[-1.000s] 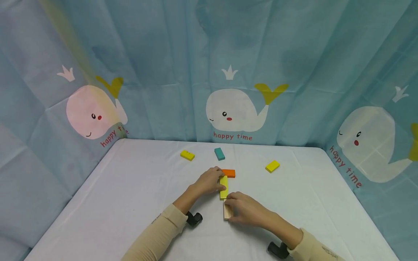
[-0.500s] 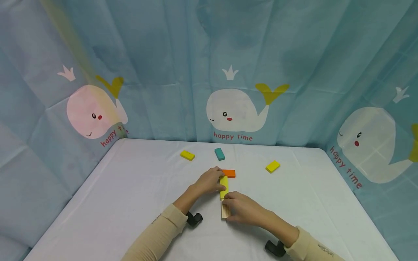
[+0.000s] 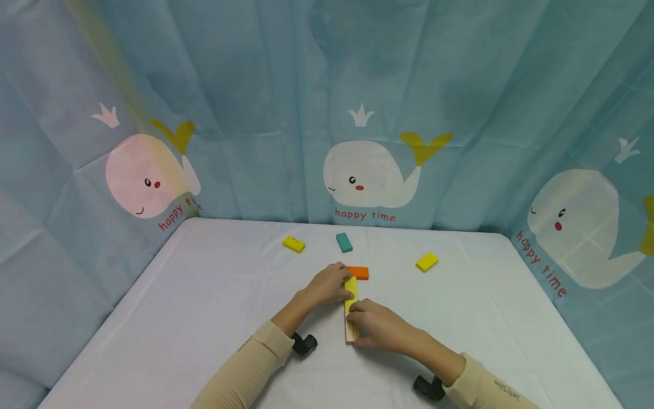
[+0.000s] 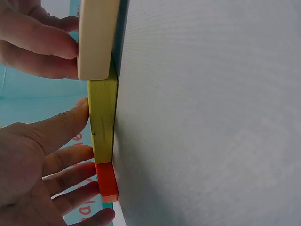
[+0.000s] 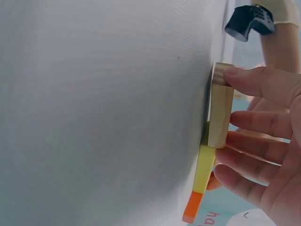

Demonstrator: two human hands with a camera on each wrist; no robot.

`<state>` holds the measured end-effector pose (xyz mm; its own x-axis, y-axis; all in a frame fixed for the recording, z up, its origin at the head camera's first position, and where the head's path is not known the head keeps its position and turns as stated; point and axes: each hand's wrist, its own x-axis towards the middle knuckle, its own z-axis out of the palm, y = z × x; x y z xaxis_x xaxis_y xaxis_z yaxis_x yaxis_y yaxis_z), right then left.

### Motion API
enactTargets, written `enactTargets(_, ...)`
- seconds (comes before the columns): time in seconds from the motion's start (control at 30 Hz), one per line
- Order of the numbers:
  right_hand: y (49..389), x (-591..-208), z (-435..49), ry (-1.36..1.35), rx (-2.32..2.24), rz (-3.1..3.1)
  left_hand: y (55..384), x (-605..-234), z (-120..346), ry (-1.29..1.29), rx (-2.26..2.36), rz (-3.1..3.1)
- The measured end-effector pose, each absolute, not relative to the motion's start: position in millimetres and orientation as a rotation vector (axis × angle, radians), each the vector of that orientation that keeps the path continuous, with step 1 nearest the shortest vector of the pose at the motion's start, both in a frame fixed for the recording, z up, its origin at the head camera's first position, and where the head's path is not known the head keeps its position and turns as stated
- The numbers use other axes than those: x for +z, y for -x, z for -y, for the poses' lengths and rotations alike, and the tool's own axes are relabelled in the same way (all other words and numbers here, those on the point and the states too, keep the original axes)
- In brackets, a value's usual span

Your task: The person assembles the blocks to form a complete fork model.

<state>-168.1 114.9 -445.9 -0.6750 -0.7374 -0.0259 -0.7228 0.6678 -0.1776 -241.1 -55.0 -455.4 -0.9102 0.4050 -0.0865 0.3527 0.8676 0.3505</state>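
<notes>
White worktop point(image 3: 230, 272) below, the curled right hand point(image 3: 380, 326) pinches the nearer wooden block point(image 5: 221, 113), its long axis running away in line with the yellow block point(image 4: 102, 122), which the left hand point(image 3: 326, 284), loosely spread, touches just beyond.

One high view, two near.

blk row point(image 3: 352, 286) mid tbl point(image 3: 230, 284); 3 blks point(image 3: 344, 242) behind

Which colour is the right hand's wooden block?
The wooden block is pale beige, clearest in the right wrist view.
</notes>
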Motion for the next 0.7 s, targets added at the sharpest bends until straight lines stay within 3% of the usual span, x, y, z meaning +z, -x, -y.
enactTargets(0.7,174.7,-448.7,-121.7,1.265,-0.352,-2.713,239.1,-451.8,55.3,-0.598,0.503,-2.877)
